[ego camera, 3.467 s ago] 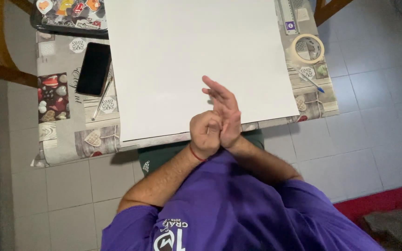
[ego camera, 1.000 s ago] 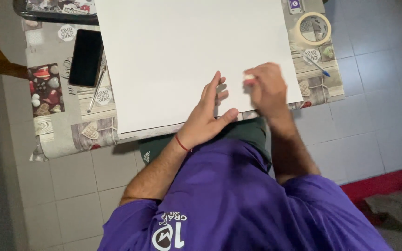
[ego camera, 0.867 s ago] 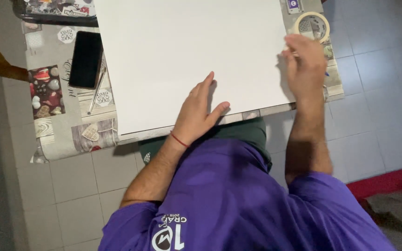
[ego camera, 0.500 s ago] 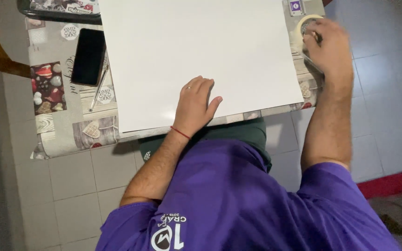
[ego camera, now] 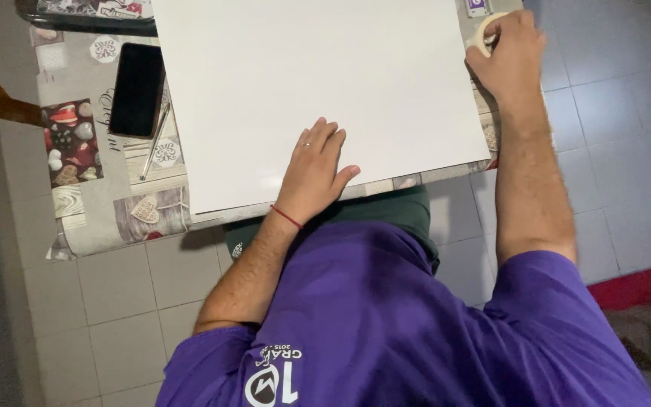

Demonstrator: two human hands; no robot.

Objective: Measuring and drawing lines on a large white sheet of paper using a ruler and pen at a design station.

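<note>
a: where's the left hand (ego camera: 316, 175)?

b: flat on the big white sheet (ego camera: 318, 83), near the sheet's near edge, about midway along it. the fingers lie stretched out and close together, thumb splayed to the side, palm down. it grips nothing, it just presses on the paper. there's a ring on one finger and a thin red cord (ego camera: 286, 216) round the wrist.

a: and the right hand (ego camera: 510, 56)?

b: out at the right edge of the table (ego camera: 84, 218), just past the sheet's right side, near the far right corner. the fingers are curled down over a roll of pale tape (ego camera: 484, 32), and the roll peeks out on the left of the knuckles. the fingers are bent round it, touching it, but i cannot tell whether they really have it pinched or only rest on it.

a: what else lies on the table?

b: a patterned cloth with hearts covers it. toward the left edge a black phone (ego camera: 137, 89) lies face up, just beside the sheet, with a slim metal pen (ego camera: 154, 141) lying between phone and sheet, slanted. at the far left corner, the edge of a dark tray (ego camera: 88, 16) shows. a small purple thing (ego camera: 478, 7) sits at the far edge, just left of the tape roll; too small to say what it is.

a: and the sheet itself?

b: it covers most of the table and juts a little over the near edge.
</note>
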